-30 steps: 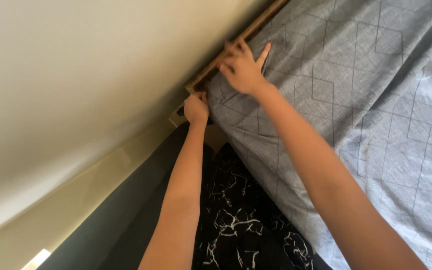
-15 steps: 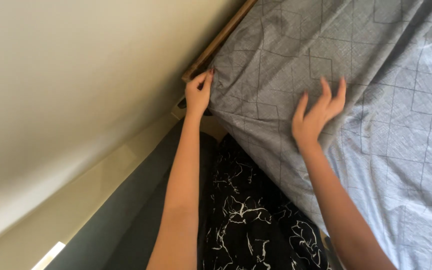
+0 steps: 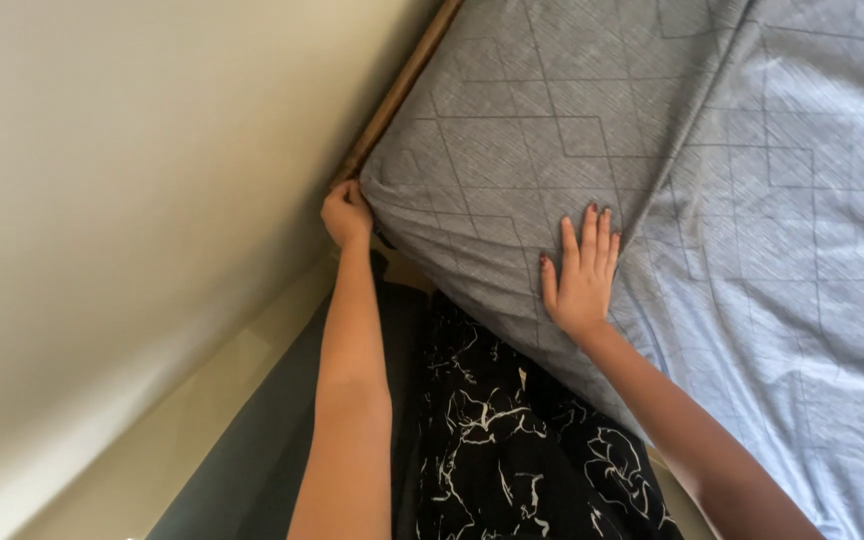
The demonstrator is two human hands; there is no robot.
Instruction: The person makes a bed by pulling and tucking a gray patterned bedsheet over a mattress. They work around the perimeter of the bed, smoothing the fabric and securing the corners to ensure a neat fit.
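Observation:
A grey-blue bedsheet (image 3: 712, 180) with a thin geometric line pattern covers a mattress that fills the right and upper part of the view. My left hand (image 3: 345, 212) is closed on the sheet's corner where it wraps the mattress corner, close to the wall. My right hand (image 3: 580, 270) lies flat on top of the sheet, fingers together and pointing away from me, next to a long fold in the fabric.
A cream wall (image 3: 132, 200) runs along the left, with a wooden bed frame edge (image 3: 400, 90) between wall and mattress. My black garment with white line print (image 3: 512, 450) is below. A grey strip of floor (image 3: 252, 450) lies by the wall.
My right hand has slid from the far edge by the wooden frame back toward me and now rests flat on the sheet. My left hand stays at the corner.

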